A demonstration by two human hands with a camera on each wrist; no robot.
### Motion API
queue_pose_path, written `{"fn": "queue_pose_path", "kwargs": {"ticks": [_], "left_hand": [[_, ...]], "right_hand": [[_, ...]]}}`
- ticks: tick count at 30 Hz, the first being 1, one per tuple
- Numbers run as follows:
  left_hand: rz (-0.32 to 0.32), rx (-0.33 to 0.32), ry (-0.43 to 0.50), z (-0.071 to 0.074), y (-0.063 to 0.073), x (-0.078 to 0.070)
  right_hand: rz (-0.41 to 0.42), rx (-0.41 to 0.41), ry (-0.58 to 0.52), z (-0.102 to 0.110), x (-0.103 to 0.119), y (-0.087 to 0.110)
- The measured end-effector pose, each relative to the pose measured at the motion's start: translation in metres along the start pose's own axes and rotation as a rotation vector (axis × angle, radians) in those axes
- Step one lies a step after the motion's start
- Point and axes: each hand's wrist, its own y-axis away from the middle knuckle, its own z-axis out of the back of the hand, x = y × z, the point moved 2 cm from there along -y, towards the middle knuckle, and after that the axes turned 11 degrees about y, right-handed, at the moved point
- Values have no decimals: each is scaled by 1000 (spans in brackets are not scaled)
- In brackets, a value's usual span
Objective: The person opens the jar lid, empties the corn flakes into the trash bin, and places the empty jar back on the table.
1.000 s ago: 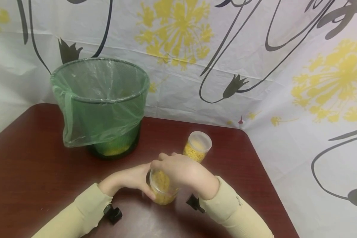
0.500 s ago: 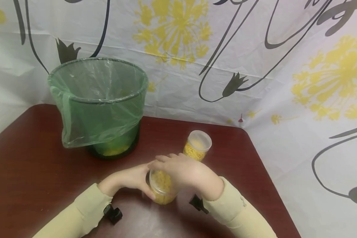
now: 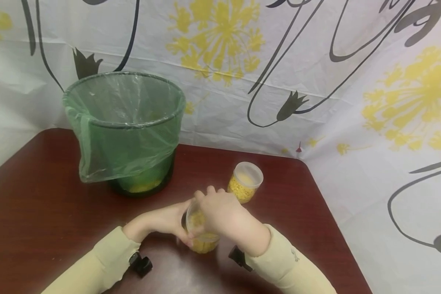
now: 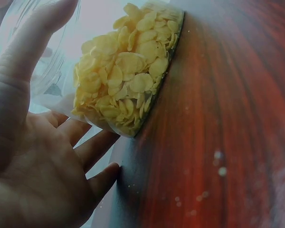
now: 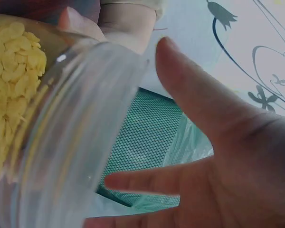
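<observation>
Left fingers [image 4: 97, 147] bent round the clear plastic round jar [image 3: 203, 246], thumb on the near wall, the rest passing behind it. That jar is the one in work: it sits low between my two sets of fingers, yellow flat flakes [image 4: 123, 66] inside.

Right fingers [image 5: 137, 183] fairly straight and spread, thumb well apart from the others, over and beside the translucent whitish lid [image 5: 83, 135]. No firm pinch there; whether any pad touches, I can't tell.

Step in hand, by my reading: working the lid, between one hold and another. Loosening or tightening, I can't say; it looks seated.

The next move would call for a full span of the rim with the right fingers, then a twist, the left fingers bracing the wall.

Just past my right knuckles on the dark red-brown wooden table [image 3: 290, 200]: a similar lidded jar of yellow bits [image 3: 242, 188]. Farther out, beyond the left fingers: a green-lined dark wire-mesh bin [image 3: 132, 147].
</observation>
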Motion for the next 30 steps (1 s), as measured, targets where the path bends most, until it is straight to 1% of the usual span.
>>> {"fn": "queue_pose_path", "kwargs": {"ticks": [2,6,10,13,17,26,30], "left_hand": [[2,10,16,-1,0,0],[18,19,42,-1,-1,-1],[7,18,29,-1,-1,0],[-13,13,1,0,-1,1],[-21,7,-24,0,-1,1],[2,-3,-24,0,-1,2],[-7,-3,-19,0,-1,3]], "right_hand": [[-16,5,7,-1,1,0],[-19,11,23,-2,1,-1],[-1,25,33,-2,1,-2],[29,23,41,-2,1,-3],[79,-3,35,-3,-1,-3],[207,-77,-6,-5,-7,-1],[248,-91,-29,-4,-9,2]]}}
